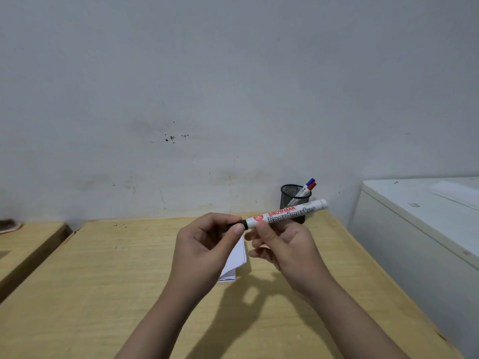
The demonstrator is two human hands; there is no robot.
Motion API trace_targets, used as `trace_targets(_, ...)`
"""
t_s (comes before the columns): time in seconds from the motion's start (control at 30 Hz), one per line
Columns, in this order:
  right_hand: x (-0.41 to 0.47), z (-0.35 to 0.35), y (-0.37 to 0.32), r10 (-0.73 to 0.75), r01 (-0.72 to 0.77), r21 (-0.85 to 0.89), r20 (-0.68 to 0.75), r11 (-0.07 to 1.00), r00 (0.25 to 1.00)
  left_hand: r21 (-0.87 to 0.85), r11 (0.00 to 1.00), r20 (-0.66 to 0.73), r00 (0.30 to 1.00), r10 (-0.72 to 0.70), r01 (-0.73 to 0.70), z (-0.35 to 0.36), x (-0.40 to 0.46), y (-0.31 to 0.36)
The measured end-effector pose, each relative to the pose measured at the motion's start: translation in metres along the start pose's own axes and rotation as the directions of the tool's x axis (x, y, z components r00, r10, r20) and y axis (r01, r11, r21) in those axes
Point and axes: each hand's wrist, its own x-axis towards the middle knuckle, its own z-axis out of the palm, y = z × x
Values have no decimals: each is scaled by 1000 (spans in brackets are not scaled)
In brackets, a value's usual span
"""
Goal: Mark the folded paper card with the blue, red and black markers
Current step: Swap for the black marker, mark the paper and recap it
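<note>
Both hands raised above the wooden table [129, 281], sharing one black marker [285, 215] held roughly level, its white barrel rising slightly toward the right. Right hand [285, 250] closed around the barrel's printed middle, thumb on the near side. Left hand [207, 244] pinched with thumb and fingers on the black cap [239, 224] at the marker's left end; cap and barrel apparently joined or nearly so, hard to tell which. Folded paper card [237, 257] lying flat on the table directly beneath the hands, partly hidden by the left palm, white with layered edges toward the near side. Black mesh pen cup [294, 196] standing upright at the table's far edge by the wall, behind the marker, with the blue marker [310, 182] and red marker [311, 187] leaning inside, caps up and to the right. White cabinet [414, 229] off to the right of the table
</note>
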Motion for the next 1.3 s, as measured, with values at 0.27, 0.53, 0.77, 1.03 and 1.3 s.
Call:
trace_targets(0.27,20,-44,6,-498,401,-764,121,506,859,237,971,-165,984,64,-24,13,12,-23)
trace_targets(0.53,58,-62,19,-655,642,-755,419,133,629,293,938,-62,976,210,-183,46,41,-21)
trace_targets(0.77,103,-113,-12,-731,430,-702,-190,568,656,385,902,26,979,202,-196,69,99,-59)
trace_targets(1.03,172,-166,11,-642,253,-677,-415,691,645,511,855,113,993,32,-86,128,175,-141)
trace_targets(1.3,200,-189,84,-530,61,-712,-459,699,713,549,835,147,988,-51,-38,150,199,-189)
